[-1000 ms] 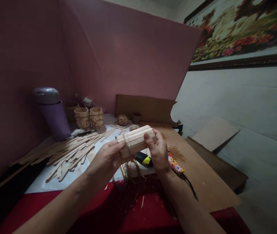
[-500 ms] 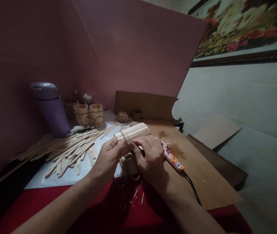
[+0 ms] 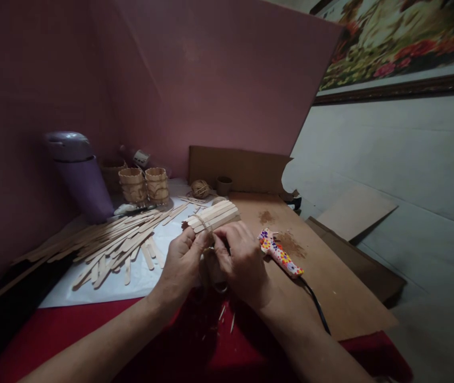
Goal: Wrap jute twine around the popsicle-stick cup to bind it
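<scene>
A bundle of flat wooden sticks (image 3: 213,215) lies on its side between the two hands, raised above the red cloth (image 3: 91,330) and the near edge of the white sheet (image 3: 139,291), with a string (image 3: 201,219) looped around it close to its left end. The left hand (image 3: 179,255) has its grip closed on that end, thumb in front and fingers bent behind. The right hand (image 3: 243,260) has thumb and forefinger drawn together at the lower stretch of the string, on the near side; it seems to pinch the string there, though the fingertips hide whether a knot or a loose end sits between them. The step in hand looks like drawing the string snug or securing it around the sticks. The next move, as I judge it, calls for a firm left hold so that the sticks do not shift or fan out, and a small, even pull from the right so that the loop does not slide off the nearby end. The glue gun (image 3: 280,254) rests on the brown board (image 3: 330,298), just to the right of the right hand and untouched. Loose sticks (image 3: 126,247) spread over the sheet at left, and a ball of string (image 3: 200,189) sits behind the bundle.
</scene>
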Available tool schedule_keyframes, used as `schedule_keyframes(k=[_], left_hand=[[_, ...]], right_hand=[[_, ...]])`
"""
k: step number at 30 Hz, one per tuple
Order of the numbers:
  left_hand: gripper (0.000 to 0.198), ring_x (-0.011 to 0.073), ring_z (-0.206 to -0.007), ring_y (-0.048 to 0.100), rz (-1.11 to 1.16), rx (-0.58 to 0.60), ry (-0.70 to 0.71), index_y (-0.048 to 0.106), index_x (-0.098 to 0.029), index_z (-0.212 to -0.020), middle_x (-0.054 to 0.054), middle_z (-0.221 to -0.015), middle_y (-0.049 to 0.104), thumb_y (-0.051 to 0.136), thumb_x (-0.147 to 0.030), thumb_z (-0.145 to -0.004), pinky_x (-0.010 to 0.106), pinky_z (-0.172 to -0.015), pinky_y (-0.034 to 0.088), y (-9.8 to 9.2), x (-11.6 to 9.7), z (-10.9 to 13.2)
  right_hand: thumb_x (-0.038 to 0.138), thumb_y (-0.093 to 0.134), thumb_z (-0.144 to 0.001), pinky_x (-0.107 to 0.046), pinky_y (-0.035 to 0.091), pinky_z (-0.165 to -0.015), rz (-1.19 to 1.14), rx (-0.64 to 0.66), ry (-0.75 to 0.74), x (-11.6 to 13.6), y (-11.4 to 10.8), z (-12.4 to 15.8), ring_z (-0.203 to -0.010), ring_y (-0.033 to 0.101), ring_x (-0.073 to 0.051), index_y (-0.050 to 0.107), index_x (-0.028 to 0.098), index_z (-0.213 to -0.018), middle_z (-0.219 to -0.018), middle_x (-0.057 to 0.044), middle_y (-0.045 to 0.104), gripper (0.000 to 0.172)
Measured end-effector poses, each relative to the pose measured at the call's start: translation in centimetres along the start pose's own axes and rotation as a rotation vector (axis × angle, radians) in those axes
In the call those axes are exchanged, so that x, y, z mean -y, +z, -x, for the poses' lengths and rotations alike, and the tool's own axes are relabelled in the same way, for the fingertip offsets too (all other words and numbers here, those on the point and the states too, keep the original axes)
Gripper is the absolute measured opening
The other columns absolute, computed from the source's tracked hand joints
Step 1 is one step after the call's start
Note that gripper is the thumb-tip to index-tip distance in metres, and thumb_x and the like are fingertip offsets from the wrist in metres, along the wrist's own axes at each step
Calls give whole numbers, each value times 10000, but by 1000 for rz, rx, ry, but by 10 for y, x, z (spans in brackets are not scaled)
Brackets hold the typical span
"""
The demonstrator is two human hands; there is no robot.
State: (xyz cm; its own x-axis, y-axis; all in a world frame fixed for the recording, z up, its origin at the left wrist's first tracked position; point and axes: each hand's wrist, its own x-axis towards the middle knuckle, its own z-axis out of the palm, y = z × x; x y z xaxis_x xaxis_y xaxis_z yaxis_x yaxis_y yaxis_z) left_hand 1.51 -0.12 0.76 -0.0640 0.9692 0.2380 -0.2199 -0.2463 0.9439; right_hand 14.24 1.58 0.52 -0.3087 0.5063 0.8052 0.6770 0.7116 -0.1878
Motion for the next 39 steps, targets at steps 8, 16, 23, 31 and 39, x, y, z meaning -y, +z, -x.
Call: schedule_keyframes(k=[8,16,23,31,39], left_hand=[[265,91,-562,451,-16,-2,-15,552,-157,-675,-29,-611,529,673,-366,-784,203,-521,390,-1,2,0],[271,116,-573,515,46,57,-93,605,-154,-697,8,-636,603,655,-397,-808,233,-549,418,-1,1,-1],[258,175,-676,597,159,59,-201,673,-136,-805,60,-701,656,715,-382,-740,294,-642,470,-2,-1,-3],[259,121,-528,496,148,112,-99,609,-170,-671,-2,-568,560,664,-386,-802,250,-538,405,-5,2,-4],[297,100,-547,444,-27,26,-48,516,-174,-666,-39,-594,505,656,-392,-810,222,-523,377,-5,1,-1]], right_hand=[[120,388,-928,-326,425,-634,177,-21,-28,1,10,0,-728,489,-210,490,177,-813,-760,-74,548,164],[154,370,-927,-338,448,-648,180,-144,39,-9,11,-4,-730,504,-211,456,193,-836,-775,-71,547,131],[200,447,-922,-299,488,-658,-206,-312,312,-16,-2,-8,-729,592,-162,493,194,-963,-833,-35,617,62],[101,490,-846,-338,488,-802,-252,-31,138,0,-5,-6,-899,576,-196,598,185,-886,-905,-62,620,143],[164,491,-926,-346,464,-775,-90,19,37,-3,-2,-2,-854,540,-207,594,167,-866,-860,-72,614,119]])
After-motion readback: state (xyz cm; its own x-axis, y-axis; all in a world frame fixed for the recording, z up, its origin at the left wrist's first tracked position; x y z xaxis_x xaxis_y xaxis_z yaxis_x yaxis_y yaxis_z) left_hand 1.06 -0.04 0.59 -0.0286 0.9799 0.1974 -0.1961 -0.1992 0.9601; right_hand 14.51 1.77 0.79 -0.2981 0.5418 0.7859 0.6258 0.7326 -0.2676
